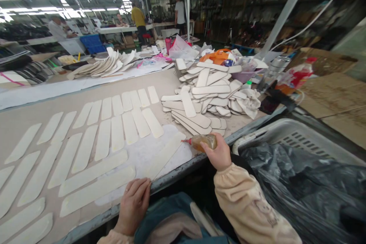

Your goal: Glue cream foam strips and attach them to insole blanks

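My right hand (219, 153) is wrapped round a squeeze bottle (204, 142) of amber liquid, probably glue. Its red nozzle tip points left, at the upper end of a pale rounded strip (166, 154). That strip lies slantwise on a white sheet (183, 154) near the table's front edge. My left hand (136, 197) is at the table edge, with bent fingers held together on the strip's near end; the thumb side is partly hidden. Several similar pale strips (103, 140) lie spread in rows to the left, some with rounded ends.
A heap of white, dark-edged strips (211, 90) is piled beyond the bottle. To my right stands a white plastic basket (286, 131) with black plastic bags (300, 175). A drink bottle (300, 74) stands behind it. Stacked pieces (103, 65) and people are farther back.
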A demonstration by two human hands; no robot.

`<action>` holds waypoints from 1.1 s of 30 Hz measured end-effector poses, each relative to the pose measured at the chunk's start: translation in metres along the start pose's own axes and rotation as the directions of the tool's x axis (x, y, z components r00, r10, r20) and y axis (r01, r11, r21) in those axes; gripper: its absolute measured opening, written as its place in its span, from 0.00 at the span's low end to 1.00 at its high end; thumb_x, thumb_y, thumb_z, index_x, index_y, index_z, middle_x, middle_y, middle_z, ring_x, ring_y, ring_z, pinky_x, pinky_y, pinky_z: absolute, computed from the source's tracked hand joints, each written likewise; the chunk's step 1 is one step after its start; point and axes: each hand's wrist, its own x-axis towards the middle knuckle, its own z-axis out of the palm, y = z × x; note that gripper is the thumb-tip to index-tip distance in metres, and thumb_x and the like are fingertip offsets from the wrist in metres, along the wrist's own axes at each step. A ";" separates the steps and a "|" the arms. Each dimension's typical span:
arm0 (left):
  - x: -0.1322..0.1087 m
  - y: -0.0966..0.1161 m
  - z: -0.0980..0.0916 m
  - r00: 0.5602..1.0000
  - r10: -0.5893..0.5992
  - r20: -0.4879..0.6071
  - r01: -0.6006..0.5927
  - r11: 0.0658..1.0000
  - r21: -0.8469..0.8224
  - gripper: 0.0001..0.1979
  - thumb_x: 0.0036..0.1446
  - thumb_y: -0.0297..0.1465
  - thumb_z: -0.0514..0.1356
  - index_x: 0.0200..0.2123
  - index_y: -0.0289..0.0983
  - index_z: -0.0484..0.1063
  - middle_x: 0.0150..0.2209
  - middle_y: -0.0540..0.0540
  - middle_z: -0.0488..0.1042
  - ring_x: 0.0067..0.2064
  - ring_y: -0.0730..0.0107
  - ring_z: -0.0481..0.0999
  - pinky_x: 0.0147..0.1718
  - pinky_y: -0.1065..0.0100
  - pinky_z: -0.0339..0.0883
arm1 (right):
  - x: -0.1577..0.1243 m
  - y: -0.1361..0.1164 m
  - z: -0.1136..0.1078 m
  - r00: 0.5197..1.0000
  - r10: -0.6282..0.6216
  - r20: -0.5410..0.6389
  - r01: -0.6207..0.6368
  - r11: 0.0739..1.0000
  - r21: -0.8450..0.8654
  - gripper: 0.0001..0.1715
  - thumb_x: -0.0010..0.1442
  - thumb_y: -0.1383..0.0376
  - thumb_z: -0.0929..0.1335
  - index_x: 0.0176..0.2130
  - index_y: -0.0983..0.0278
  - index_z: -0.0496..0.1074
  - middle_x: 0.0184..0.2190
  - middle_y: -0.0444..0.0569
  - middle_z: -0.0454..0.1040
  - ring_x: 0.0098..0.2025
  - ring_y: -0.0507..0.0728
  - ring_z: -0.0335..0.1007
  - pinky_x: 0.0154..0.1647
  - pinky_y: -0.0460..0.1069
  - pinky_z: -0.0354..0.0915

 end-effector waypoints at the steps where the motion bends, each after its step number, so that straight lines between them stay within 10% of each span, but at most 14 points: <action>1: 0.000 0.000 0.000 1.000 0.002 0.000 -0.002 1.000 0.000 0.09 0.56 0.25 0.58 0.41 0.37 0.71 0.38 0.44 0.74 0.40 0.66 0.72 0.43 0.60 0.67 | 0.001 0.001 0.001 1.000 0.000 -0.015 0.000 1.000 -0.007 0.23 0.50 0.54 0.69 0.43 0.63 0.65 0.37 0.49 0.71 0.40 0.60 0.68 0.44 0.55 0.65; 23: 0.003 -0.001 -0.003 0.999 -0.014 0.035 0.013 1.000 0.012 0.07 0.56 0.26 0.57 0.39 0.37 0.72 0.37 0.44 0.74 0.39 0.65 0.72 0.41 0.62 0.67 | 0.005 0.003 0.007 0.995 0.061 -0.077 -0.060 0.998 0.020 0.26 0.49 0.54 0.70 0.44 0.64 0.65 0.39 0.52 0.70 0.42 0.62 0.67 0.45 0.57 0.64; 33: 0.011 -0.002 -0.017 0.979 -0.075 0.190 0.073 0.997 0.017 0.08 0.57 0.27 0.55 0.39 0.37 0.73 0.37 0.45 0.75 0.39 0.68 0.72 0.40 0.65 0.69 | -0.018 -0.020 0.001 0.984 0.052 0.168 -0.096 0.959 0.265 0.26 0.50 0.53 0.70 0.44 0.63 0.65 0.36 0.48 0.71 0.36 0.58 0.69 0.40 0.53 0.67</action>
